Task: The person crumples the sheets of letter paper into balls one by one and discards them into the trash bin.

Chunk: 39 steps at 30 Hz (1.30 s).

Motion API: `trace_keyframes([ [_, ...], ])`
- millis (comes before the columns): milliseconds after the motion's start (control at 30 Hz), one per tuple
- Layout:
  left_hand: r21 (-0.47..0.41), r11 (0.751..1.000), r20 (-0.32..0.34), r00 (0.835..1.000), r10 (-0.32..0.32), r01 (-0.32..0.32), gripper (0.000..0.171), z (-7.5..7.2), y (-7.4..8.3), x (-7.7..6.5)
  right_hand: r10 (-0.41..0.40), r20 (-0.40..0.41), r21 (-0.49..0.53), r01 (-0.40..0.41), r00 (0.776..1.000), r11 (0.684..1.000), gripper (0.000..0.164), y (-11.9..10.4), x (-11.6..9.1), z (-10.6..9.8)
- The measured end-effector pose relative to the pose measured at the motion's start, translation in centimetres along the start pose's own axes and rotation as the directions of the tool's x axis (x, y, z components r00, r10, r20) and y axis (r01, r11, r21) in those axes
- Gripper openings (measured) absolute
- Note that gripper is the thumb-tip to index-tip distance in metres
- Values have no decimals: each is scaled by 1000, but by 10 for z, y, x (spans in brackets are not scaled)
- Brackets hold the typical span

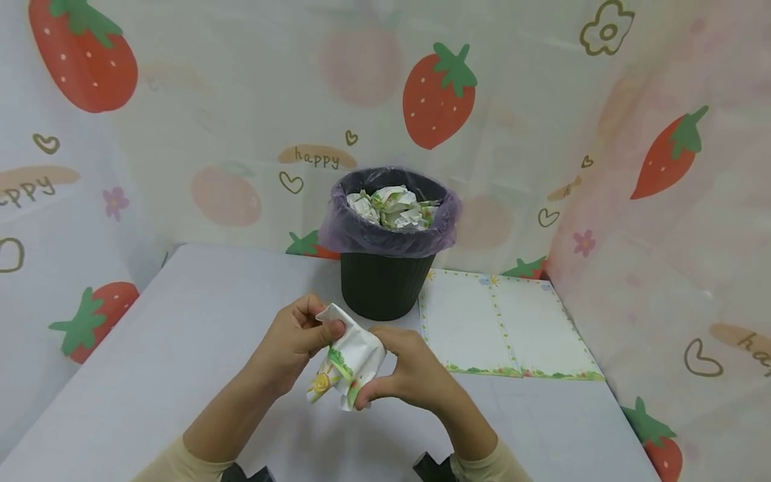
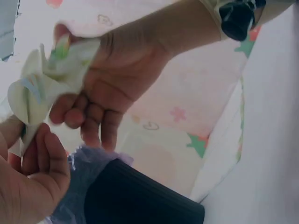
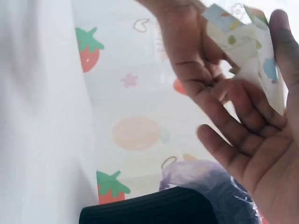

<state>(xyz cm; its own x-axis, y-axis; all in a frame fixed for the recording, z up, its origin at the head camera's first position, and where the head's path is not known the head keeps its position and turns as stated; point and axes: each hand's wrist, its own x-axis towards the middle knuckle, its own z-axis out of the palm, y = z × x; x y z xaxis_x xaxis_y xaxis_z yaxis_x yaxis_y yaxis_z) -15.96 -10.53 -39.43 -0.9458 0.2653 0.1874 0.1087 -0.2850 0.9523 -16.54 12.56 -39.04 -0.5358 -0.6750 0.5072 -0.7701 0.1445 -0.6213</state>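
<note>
A crumpled sheet of printed paper [image 1: 359, 353], white with green leaves and a yellow figure, is held between both hands above the table. My left hand [image 1: 296, 338] pinches its upper left corner between thumb and fingers. On the other side my right hand [image 1: 415, 369] grips the paper with its thumb at the lower edge and fingers behind the top. The folded paper [image 3: 254, 56] shows between the two hands in the right wrist view. Behind the hands stands a black bin [image 1: 385, 284] with a purple liner [image 1: 388, 242], holding crumpled papers [image 1: 394, 207] of similar print.
Flat sheets with a leafy border [image 1: 466, 321] lie side by side right of the bin on the white table [image 1: 241, 294]. Strawberry-printed curtains [image 1: 241, 80] enclose the table at the back and both sides.
</note>
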Motion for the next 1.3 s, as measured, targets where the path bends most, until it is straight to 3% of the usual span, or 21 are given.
trace_keyframes([
  [200, 33, 990, -98, 986, -132, 135, 29, 6, -7, 4, -18, -129, -173, -5, 991, 985, 102, 3, -1, 7],
  [267, 43, 986, -125, 980, -154, 160, 31, 7, -9, 5, -36, -156, -224, 0, 987, 975, 91, 4, -1, 8],
  [400, 133, 977, -190, 972, -140, 167, 31, 10, -11, 2, -49, -208, -320, -20, 977, 947, 65, 5, -3, 10],
  [500, 189, 968, -205, 971, -124, 163, 32, 12, -10, 1, -40, -241, -345, -47, 970, 938, 57, 5, -4, 12],
  [633, 250, 959, -166, 982, -94, 134, 38, 12, -4, -1, -2, -296, -281, -85, 955, 956, 47, 5, -3, 11],
  [767, 281, 959, -28, 999, -25, 31, 57, 9, 2, -2, 49, -356, -199, -126, 933, 972, 40, 5, -2, 9],
  [933, 227, 971, 142, 989, 38, -70, 90, 8, 3, -4, 116, -371, -148, -183, 921, 972, 36, 3, -3, 6],
  [1067, 278, 956, 151, 987, 49, -90, 93, 15, 2, -6, 175, -372, -112, -232, 912, 966, 32, 1, -2, 7],
  [1300, 472, 875, 75, 993, 87, -112, 95, 30, -10, -8, 226, -430, -69, -282, 874, 957, 27, 0, -1, 13],
])
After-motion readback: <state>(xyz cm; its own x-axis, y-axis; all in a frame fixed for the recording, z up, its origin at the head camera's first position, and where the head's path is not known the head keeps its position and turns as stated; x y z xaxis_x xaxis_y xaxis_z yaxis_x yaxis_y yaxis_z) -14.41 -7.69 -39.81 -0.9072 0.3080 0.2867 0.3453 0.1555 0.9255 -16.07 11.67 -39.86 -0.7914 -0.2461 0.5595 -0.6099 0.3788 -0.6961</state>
